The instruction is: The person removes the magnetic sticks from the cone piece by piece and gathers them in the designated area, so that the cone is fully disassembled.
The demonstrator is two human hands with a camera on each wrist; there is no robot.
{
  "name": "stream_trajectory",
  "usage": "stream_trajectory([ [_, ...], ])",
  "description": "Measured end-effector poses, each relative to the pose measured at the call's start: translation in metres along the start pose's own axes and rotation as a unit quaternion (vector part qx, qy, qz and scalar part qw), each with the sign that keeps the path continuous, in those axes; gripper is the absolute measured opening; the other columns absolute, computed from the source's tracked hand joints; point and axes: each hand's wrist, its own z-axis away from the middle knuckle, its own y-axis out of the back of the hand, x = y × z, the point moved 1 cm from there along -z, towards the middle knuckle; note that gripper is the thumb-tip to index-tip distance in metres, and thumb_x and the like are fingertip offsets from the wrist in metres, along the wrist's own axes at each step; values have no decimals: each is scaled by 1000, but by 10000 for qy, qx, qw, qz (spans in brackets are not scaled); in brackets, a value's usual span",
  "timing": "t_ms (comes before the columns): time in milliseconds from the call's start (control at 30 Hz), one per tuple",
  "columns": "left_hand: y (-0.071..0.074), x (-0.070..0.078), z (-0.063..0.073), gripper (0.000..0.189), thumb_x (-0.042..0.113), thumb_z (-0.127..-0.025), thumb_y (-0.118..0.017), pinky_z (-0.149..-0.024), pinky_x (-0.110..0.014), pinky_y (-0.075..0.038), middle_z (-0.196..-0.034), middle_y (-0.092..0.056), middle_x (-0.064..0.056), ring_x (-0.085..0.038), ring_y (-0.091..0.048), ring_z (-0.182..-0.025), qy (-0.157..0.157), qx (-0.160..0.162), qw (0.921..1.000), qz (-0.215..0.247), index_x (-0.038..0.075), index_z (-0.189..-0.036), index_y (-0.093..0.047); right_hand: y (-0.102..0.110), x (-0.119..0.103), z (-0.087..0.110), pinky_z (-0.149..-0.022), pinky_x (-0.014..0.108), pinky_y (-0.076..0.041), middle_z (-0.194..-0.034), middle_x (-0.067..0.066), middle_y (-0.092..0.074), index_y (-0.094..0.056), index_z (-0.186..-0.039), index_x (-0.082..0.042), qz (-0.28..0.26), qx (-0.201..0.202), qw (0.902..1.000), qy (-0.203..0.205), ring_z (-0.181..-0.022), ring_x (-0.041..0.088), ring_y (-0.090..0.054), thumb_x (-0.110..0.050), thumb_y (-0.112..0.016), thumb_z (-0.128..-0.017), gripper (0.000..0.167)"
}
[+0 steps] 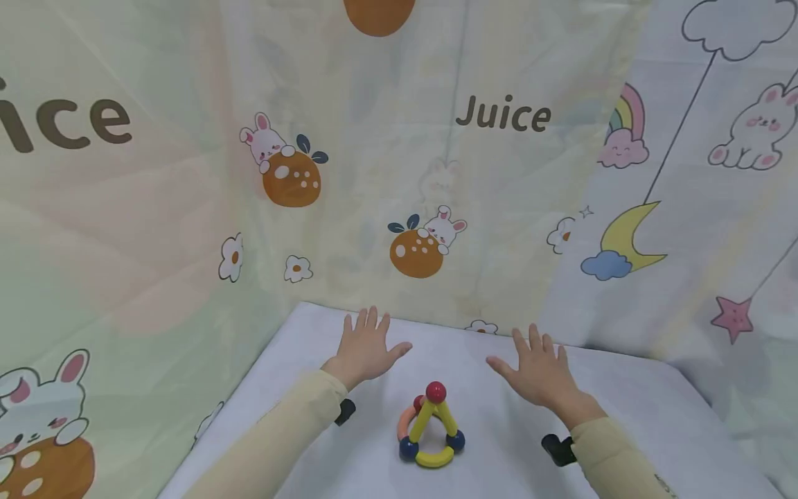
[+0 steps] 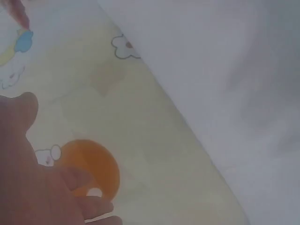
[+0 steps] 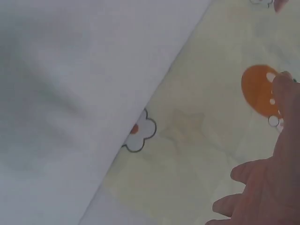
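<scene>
White cloth covered the table (image 1: 623, 416), and both hands lay flat on it with fingers straight and spread, palms down, holding nothing. Left hand (image 1: 368, 346) rested toward the back of the table, thumb pointing inward; right hand (image 1: 536, 371) lay a little nearer, well apart from the left, thumb pointing inward too. Pale yellow sleeves (image 1: 280, 443) covered both forearms, and a small black device (image 1: 557, 449) sat under each wrist.

Between the two forearms, nearer to the person than either hand and touching neither, stood a small toy (image 1: 431, 433) built of sticks and balls. Yellow sticks leaned together into a pyramid with a red ball (image 1: 436, 391) at the top, dark blue balls at the lower corners, a curved yellow piece across the front base and an orange curved piece at the left side. It stood upright on the cloth.

Printed cloth (image 1: 386, 173) with rabbits, oranges and the word "Juice" hung behind and to the left; another sheet (image 1: 717, 208) with clouds, a moon and a star hung to the right. No container showed anywhere on the table.

Both wrist views were blurred, showing only fingers (image 2: 89, 206) against the printed cloth.
</scene>
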Motion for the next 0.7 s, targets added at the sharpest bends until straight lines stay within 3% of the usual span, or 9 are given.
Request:
stream_trajectory([
  [267, -31, 6, 31, 85, 70, -91, -43, -113, -63, -14, -155, -30, -21, -39, -23, -144, -80, 121, 9993, 359, 8, -150, -37, -40, -30, 25, -107, 72, -11, -154, 31, -23, -35, -150, -3, 104, -184, 9997, 112, -137, 56, -23, -81, -39, -84, 102],
  [467, -51, 21, 52, 70, 49, -93, -58, -111, -61, -23, -152, -36, -19, -38, -31, -141, -313, 159, 9947, 970, 8, -147, -42, -57, -55, 40, -104, 62, -35, -147, 22, -43, -36, -149, -5, -1003, -103, 9949, -91, -130, 43, -45, -71, -47, -89, 89],
  [600, -59, 38, 64, 58, 29, -91, -64, -108, -57, -32, -148, -44, -16, -35, -39, -137, -536, 286, 9809, 1849, 8, -142, -47, -59, -76, 49, -90, 50, -51, -131, 14, -59, -41, -147, -9, -1739, 285, 9843, -82, -112, 32, -61, -59, -58, -90, 78],
  [700, -60, 48, 71, 51, 21, -90, -64, -104, -55, -39, -142, -50, -12, -32, -45, -132, -665, 515, 9587, 2718, 7, -137, -52, -58, -92, 53, -77, 37, -56, -116, 5, -64, -52, -139, -12, -2008, 926, 9748, 282, -92, 19, -64, -46, -70, -88, 64],
])
